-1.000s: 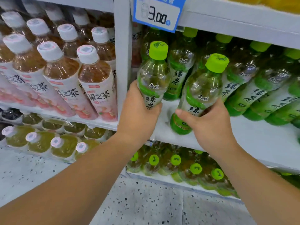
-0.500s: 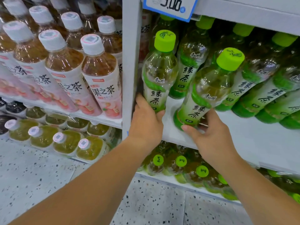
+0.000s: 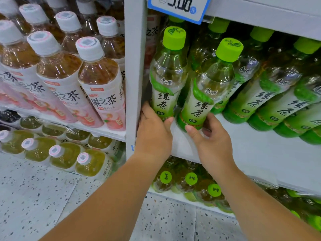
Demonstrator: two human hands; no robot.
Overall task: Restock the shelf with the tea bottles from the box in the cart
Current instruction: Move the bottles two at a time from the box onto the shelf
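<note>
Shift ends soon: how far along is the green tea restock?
Done: stocked bottles already line the shelf. In hand: left hand grips one bottle by the divider, right hand grips a second bottle beside it. Left: bare shelf front remains; the box isn't visible.

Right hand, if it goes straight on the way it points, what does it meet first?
Beyond the bottle the right hand grips, probably the green tea bottles behind it; depth unclear.
</note>
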